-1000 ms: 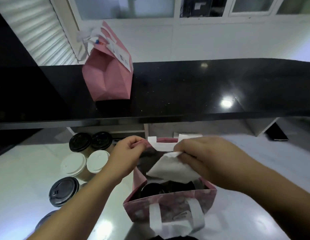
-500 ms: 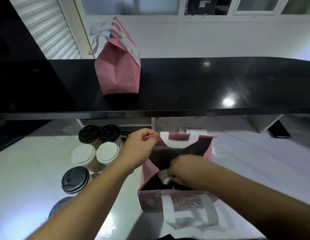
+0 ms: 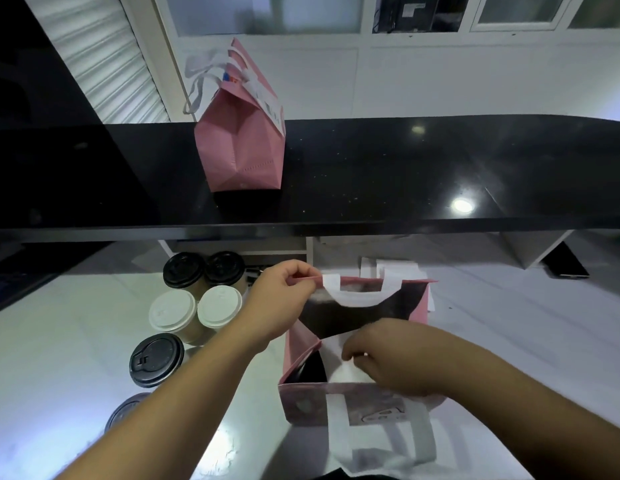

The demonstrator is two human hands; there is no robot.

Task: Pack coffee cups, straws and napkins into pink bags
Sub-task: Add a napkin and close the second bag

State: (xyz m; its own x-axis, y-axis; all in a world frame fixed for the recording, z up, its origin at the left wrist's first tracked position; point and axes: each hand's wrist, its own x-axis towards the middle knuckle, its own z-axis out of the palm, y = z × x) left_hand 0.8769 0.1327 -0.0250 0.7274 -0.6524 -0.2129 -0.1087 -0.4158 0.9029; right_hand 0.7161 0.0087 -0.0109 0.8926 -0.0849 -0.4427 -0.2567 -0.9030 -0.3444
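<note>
An open pink bag (image 3: 301,407) with white handles stands on the white counter in front of me. My left hand (image 3: 280,299) pinches the bag's far rim at its left corner and holds it open. My right hand (image 3: 388,358) reaches into the bag's mouth, fingers closed on a white napkin (image 3: 336,348) that lies inside. A dark cup lid (image 3: 308,372) shows in the bag's left part. Several lidded coffee cups stand left of the bag: two white-lidded (image 3: 194,310) and black-lidded ones (image 3: 156,358). No straws are visible.
A second pink bag (image 3: 239,147), closed at the top, stands on the raised black counter (image 3: 405,174) behind. White paper pieces (image 3: 388,268) lie behind the open bag. A dark flat device (image 3: 564,265) lies at the far right under the ledge.
My right hand has pushed the napkin from above the bag down into it. My left hand keeps hold of the far rim. The view has shifted, so the bag appears further right.
</note>
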